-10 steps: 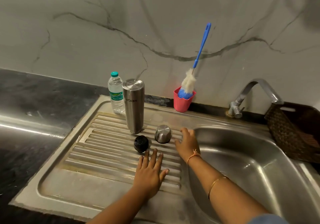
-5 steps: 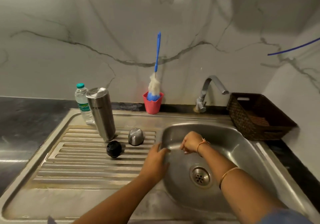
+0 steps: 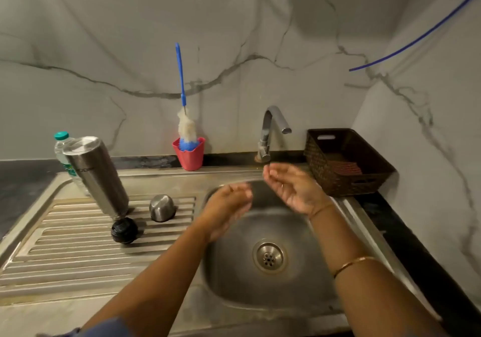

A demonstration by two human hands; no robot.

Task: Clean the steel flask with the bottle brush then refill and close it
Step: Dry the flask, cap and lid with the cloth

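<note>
Both hands hang over the sink basin [image 3: 234,282], holding nothing. The left hand [image 3: 227,206] is at the basin's left rim, blurred, its fingers loosely bent and empty. The right hand [image 3: 295,188] is near the basin's back edge, just below the tap [image 3: 272,128], palm turned inward, fingers relaxed and apart. The steel flask [image 3: 96,178] stands on the ribbed drainboard [image 3: 65,258] toward its back left corner, well apart from both hands. Its steel cap [image 3: 162,207] sits mouth down on the ribs just to the right, and the black stopper [image 3: 124,230] lies just in front of the flask. A plastic water bottle [image 3: 60,144] stands right behind the flask. The bottle brush [image 3: 182,89] stands head down in a red cup [image 3: 190,157] at the back edge of the counter, its blue handle leaning on the marble wall. A brown woven basket [image 3: 364,180] sits at the back right corner.
</note>
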